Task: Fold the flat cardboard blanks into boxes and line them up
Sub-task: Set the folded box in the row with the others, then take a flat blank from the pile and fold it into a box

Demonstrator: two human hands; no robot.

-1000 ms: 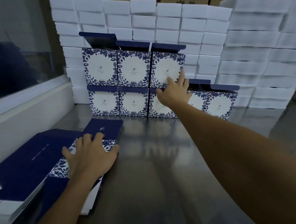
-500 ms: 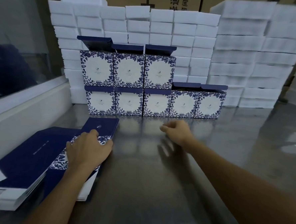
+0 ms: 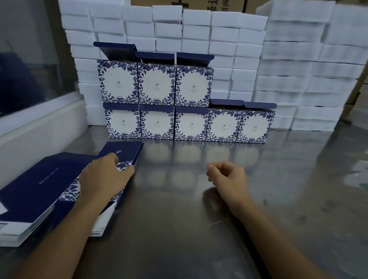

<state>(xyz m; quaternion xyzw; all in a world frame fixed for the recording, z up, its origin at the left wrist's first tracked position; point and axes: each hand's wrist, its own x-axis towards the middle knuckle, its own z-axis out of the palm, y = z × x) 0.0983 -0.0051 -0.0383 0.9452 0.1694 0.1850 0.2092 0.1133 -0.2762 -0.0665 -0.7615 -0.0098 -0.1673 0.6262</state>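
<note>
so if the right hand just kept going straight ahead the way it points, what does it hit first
Probably the bottom row of folded boxes: the right hand has only bare steel table ahead until them, though depth is hard to judge.

Eight folded boxes point(image 3: 193, 87), white-faced with blue floral borders, stood in two rows on the steel table: five below, three stacked above at left, lids up. Flat navy blanks point(image 3: 36, 186) lay stacked near left.
</note>
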